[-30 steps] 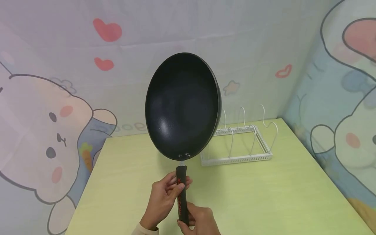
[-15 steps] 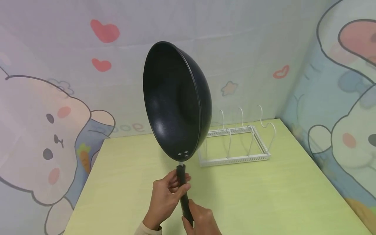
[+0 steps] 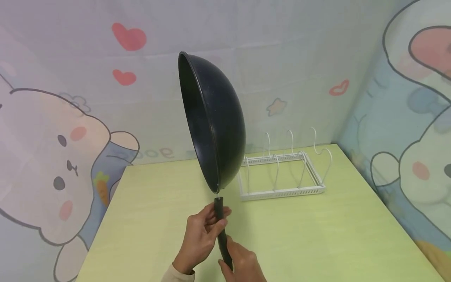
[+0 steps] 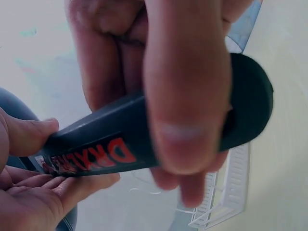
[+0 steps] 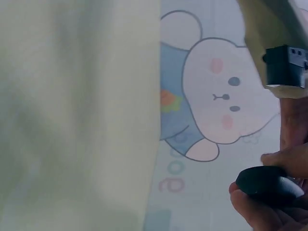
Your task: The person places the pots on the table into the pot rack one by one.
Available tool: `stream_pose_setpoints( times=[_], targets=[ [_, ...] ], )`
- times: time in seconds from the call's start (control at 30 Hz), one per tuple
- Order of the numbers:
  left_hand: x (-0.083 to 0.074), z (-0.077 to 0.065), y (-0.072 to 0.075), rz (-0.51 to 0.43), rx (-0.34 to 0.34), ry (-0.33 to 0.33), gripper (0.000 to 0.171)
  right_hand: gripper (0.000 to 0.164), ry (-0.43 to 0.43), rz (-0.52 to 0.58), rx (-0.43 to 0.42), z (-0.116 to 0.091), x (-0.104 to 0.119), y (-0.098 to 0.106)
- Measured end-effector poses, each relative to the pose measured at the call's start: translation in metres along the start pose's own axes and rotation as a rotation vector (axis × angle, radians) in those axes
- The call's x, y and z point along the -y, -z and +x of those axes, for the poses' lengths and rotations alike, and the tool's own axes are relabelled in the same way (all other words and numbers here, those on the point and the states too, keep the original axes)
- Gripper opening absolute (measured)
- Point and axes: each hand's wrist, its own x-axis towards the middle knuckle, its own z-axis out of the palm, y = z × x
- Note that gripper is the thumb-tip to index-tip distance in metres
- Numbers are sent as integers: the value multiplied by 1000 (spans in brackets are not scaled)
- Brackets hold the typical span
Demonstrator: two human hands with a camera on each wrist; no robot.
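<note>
The black wok (image 3: pixel 225 121) is held on end, its smooth, domed bowl at twelve o'clock from both hands, the hollow facing nine. The left hand (image 3: pixel 201 237) pinches the dark handle (image 3: pixel 223 243) just below the bowl; the right hand (image 3: pixel 244 263) grasps its lower end. Only the left wrist view shows red lettering (image 4: pixel 91 158) there — and only the right wrist view a boxy device (image 5: pixel 285 67) on a beige sleeve (image 5: pixel 272 24). At four o'clock from the bowl, a white rack (image 3: pixel 282 193) with curved wires sits on the yellow-green table (image 3: pixel 317 235).
</note>
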Motion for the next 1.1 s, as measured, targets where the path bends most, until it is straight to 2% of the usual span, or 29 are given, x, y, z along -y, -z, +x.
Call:
stream_pose_setpoints(
  times=[0.07,0.13,0.23,0.3,0.47,0.67,0.83,1.1],
  targets=[
    [0,1,1,-26,30,-29,38,62,-51,129,53,0,-1,4],
    [0,3,2,-56,55,-40,39,59,-107,309,93,0,-3,9],
    [0,5,2,-89,92,-53,38,56,-134,517,82,-1,-6,13],
    [0,6,1,-108,112,-65,36,54,-126,596,56,-2,-7,15],
    [2,8,-3,-154,146,-79,34,55,-139,640,1,-5,-8,16],
    [2,13,-10,-181,153,-109,33,52,-156,587,-29,-5,-11,21],
    [-1,20,-21,-213,153,-96,35,52,-136,542,-60,-4,-21,28],
    [-4,35,-42,-219,204,-47,39,58,-63,566,-115,-8,-40,39]
  ],
)
